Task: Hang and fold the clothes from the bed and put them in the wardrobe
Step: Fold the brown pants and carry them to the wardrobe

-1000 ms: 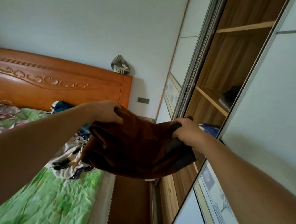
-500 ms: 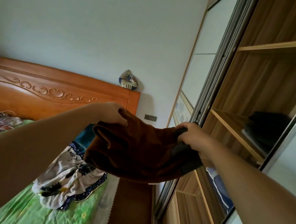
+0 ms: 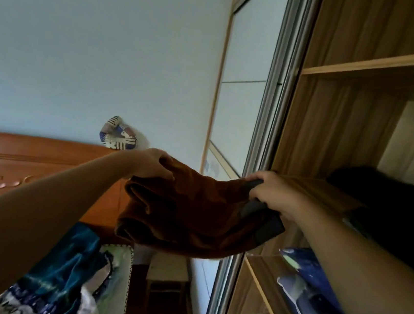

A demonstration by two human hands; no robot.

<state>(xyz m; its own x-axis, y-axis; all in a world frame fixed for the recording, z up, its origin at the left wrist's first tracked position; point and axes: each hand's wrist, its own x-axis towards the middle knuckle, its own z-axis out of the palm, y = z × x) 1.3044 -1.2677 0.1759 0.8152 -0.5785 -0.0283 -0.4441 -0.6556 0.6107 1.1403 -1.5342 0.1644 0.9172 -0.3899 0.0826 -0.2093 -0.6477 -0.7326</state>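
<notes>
Head view, tilted up toward the wardrobe (image 3: 339,128), which stands open on the right. Folded brown garment (image 3: 191,216) is held in the air between both hands, in front of the wardrobe opening and not resting on anything; its middle sags below the hands. Left hand (image 3: 153,165) grips the garment's left top edge, fingers curled over the cloth. Right hand (image 3: 270,190) grips the right end, fingers closed round a dark grey band (image 3: 260,224) of the same garment. Right hand sits at the front edge of the middle shelf (image 3: 324,190); contact with the wood cannot be judged. On that shelf, further right, lies a stack of dark clothes (image 3: 394,209). Upper shelf (image 3: 376,61) shows only bare wood in the visible part. The compartment below the middle shelf holds blue patterned cloth (image 3: 315,288), partly hidden by the right forearm. Sliding door (image 3: 244,81) with white panels stands left of the opening. Lower left: edge of the bed (image 3: 122,273) with a pile (image 3: 61,277) of teal, white and dark blue clothes on it. Wooden headboard (image 3: 24,164) behind, carved scroll on its face; a small patterned object (image 3: 119,134) sits on its top edge against the wall. A small wooden stool (image 3: 168,266) stands between bed and wardrobe, under the garment.
</notes>
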